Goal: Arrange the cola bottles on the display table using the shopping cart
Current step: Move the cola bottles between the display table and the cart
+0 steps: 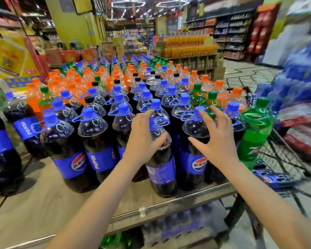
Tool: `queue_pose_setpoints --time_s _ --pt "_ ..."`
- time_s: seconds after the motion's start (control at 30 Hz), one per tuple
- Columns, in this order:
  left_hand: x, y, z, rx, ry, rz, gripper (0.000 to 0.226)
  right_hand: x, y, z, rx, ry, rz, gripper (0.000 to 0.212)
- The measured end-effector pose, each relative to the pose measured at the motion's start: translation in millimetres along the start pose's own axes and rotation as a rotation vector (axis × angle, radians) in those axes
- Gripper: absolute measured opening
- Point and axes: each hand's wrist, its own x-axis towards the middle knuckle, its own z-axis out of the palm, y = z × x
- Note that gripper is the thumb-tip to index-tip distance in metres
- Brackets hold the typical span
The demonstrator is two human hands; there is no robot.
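While the cola bottle (161, 164) stands upright at the front edge of the display table (61, 203), my left hand (142, 141) wraps its shoulder just under the blue carry handle, thumb curled round the right side, fingers over the top. My right hand (215, 139) is released, fingers spread and loosely bent, holding nothing, fingertips just by the blue cap of the neighbouring cola bottle (196, 141); contact unclear. More blue-capped cola bottles (90, 137) stand in rows to the left and behind, then orange soda bottles (74, 83) further back. Green soda bottle (255, 133) stands upright at the right, by the wire shopping cart (280, 159); more cola lies low in the cart. Shop shelves beyond are blurred.
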Motion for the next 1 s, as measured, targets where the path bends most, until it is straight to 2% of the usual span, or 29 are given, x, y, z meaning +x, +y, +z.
queue_pose_setpoints --time_s 0.1,0.2,0.3,0.43,0.5,0.6,0.83,1.0 --pt "-6.6 5.8 19.1 -0.179 -0.018 -0.031 0.081 0.0 7.7 7.2 0.081 -0.157 0.091 0.090" --pt "-21.8 5.4 37.9 -0.423 0.015 -0.195 0.094 -4.4 11.4 14.7 0.102 -0.245 0.091 0.094" --pt "-35.2 -2.7 51.7 -0.458 0.078 -0.272 0.109 -9.6 15.8 18.0 0.130 -0.277 0.078 0.099" --pt "-74.4 -19.9 73.9 -0.467 -0.017 -0.374 0.136 -16.7 21.1 21.2 0.164 -0.269 0.071 0.110" --pt "-95.0 -28.3 85.9 -0.436 -0.084 -0.428 0.135 -18.7 22.6 22.4 0.162 -0.254 0.067 0.111" --pt "-107.6 -34.8 97.7 -0.409 -0.096 -0.497 0.125 -20.6 24.3 23.2 0.185 -0.242 0.055 0.109" --pt "-108.9 -40.4 105.5 -0.334 -0.090 -0.501 0.129 -23.6 28.6 27.1 0.235 -0.223 0.031 0.107" --pt "-112.5 -40.1 107.0 -0.325 -0.083 -0.503 0.128 -33.5 35.1 36.9 0.230 -0.160 -0.028 0.095"
